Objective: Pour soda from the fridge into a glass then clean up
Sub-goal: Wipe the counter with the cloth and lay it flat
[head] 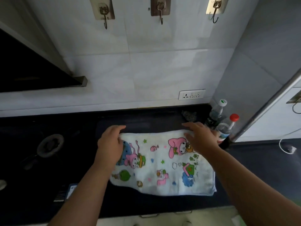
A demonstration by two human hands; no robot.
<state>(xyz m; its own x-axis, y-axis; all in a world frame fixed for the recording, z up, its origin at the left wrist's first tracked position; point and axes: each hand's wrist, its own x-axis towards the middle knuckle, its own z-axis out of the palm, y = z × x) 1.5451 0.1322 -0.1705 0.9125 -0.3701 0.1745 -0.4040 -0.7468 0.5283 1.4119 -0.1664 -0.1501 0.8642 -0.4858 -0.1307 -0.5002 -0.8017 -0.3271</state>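
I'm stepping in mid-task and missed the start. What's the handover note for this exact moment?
The towel lies spread on the dark counter.
The left hand is on its far left corner, grip unclear.
The right hand lies flat, fingers spread, on its far right corner.
The green-capped bottle and red-capped bottle stand at the right.
Done: no glass in view, so pouring cannot be confirmed.
Left: probably wipe the counter, then put the towel away.
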